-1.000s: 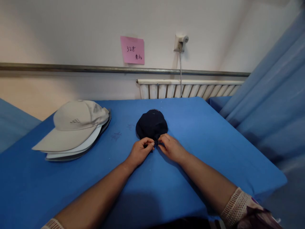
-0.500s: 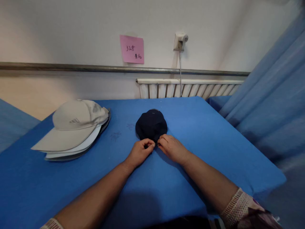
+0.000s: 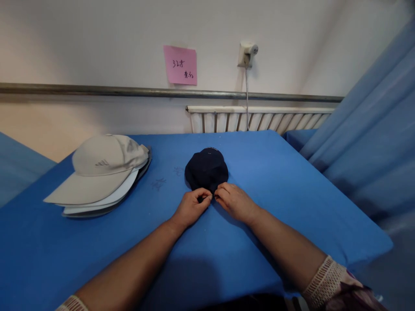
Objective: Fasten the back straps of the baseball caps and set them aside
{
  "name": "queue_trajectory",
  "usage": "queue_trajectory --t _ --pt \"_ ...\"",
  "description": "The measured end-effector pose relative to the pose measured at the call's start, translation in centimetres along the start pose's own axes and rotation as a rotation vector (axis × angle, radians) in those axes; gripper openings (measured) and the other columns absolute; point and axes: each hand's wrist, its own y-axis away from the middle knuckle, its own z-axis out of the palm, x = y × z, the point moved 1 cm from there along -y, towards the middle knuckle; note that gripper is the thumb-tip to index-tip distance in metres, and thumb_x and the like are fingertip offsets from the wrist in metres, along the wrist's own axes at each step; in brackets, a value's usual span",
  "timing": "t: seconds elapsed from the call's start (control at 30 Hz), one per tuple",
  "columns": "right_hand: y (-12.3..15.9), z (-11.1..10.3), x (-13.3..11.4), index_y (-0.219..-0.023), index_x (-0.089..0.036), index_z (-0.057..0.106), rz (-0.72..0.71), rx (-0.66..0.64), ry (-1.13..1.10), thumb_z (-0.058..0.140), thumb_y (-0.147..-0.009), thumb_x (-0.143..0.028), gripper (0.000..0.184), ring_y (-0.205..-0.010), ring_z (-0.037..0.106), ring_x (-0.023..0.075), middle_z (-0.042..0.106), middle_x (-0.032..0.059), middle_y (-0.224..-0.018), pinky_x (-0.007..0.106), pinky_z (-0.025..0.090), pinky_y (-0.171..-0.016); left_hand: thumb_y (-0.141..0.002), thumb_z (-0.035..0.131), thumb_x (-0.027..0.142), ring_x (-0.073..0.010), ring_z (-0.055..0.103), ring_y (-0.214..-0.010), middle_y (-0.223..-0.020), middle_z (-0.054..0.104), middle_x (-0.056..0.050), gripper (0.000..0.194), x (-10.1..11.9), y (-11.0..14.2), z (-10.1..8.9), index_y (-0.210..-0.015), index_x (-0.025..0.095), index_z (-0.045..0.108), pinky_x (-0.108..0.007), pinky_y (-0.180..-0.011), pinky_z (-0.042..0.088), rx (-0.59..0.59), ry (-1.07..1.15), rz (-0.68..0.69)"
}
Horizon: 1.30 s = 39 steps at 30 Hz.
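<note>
A dark navy cap [image 3: 207,168] lies on the blue-covered table [image 3: 266,181], its near edge toward me. My left hand [image 3: 193,206] pinches at that near edge, thumb and forefinger pressed together. Close beside it, my right hand [image 3: 236,201] is also closed on the cap's near edge, fingers curled under. The fingertips of both hands almost meet, and the exact bit of the cap between them is too small and dark to make out.
At the left stands a stack of caps, a beige cap [image 3: 100,160] on top with white and dark ones below. Behind the table are a radiator [image 3: 233,121], a metal rail [image 3: 129,91], a pink note [image 3: 180,65] and a plugged socket [image 3: 246,56]. A blue curtain [image 3: 366,129] hangs at right.
Both hands keep their hold at the cap's near edge. The whole view has shifted very slightly; otherwise nothing visibly differs.
</note>
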Motion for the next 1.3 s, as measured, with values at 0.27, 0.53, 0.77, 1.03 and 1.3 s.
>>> queue_trajectory --t 0.27,0.53,0.77,1.03,1.3 --pt "0.08 -0.06 0.12 -0.104 -0.016 0.063 0.061 -0.018 -0.050 0.056 -0.094 -0.016 0.013 -0.095 0.061 0.0193 0.062 0.0095 -0.109 0.034 0.051 -0.085 -0.081 0.060 0.029 -0.0135 0.058 -0.066 -0.071 0.066 0.001 0.014 -0.03 0.04 -0.16 -0.079 0.017 0.068 -0.024 -0.064 0.044 -0.019 0.017 0.003" --pt "-0.04 -0.31 -0.10 -0.101 -0.015 0.063 0.063 -0.039 -0.018 0.055 -0.094 -0.017 0.011 -0.091 0.060 0.0194 0.063 0.0097 -0.104 0.033 0.050 -0.082 -0.081 0.061 0.030 -0.0138 0.057 -0.067 -0.071 0.065 0.000 0.015 -0.11 -0.02 0.04 -0.081 0.017 0.068 -0.025 -0.065 0.045 -0.010 0.029 0.002" --pt "0.09 -0.20 -0.26 -0.102 -0.015 0.063 0.075 -0.052 -0.030 0.050 -0.097 -0.017 0.014 -0.090 0.059 0.0180 0.061 0.0094 -0.104 0.032 0.048 -0.079 -0.082 0.061 0.032 -0.0128 0.057 -0.065 -0.069 0.063 0.001 0.016 -0.14 -0.08 0.02 -0.083 0.017 0.068 -0.024 -0.063 0.044 -0.019 0.053 -0.018" --pt "0.13 0.10 -0.19 -0.104 -0.015 0.060 0.087 -0.099 -0.038 0.049 -0.096 -0.013 0.014 -0.086 0.057 0.0164 0.059 0.0080 -0.105 0.029 0.047 -0.076 -0.082 0.061 0.034 -0.0137 0.059 -0.067 -0.073 0.066 0.000 0.018 -0.20 -0.23 0.25 -0.085 0.018 0.069 -0.025 -0.065 0.047 -0.034 0.074 -0.025" --pt "0.05 0.51 -0.02 -0.100 -0.017 0.064 0.192 -0.044 0.144 0.049 -0.097 -0.018 0.016 -0.085 0.057 0.0200 0.061 0.0106 -0.104 0.033 0.045 -0.074 -0.083 0.059 0.034 -0.0142 0.060 -0.066 -0.071 0.066 0.000 0.020 -0.10 -0.15 0.44 -0.090 0.018 0.069 -0.026 -0.065 0.048 -0.056 0.097 -0.026"
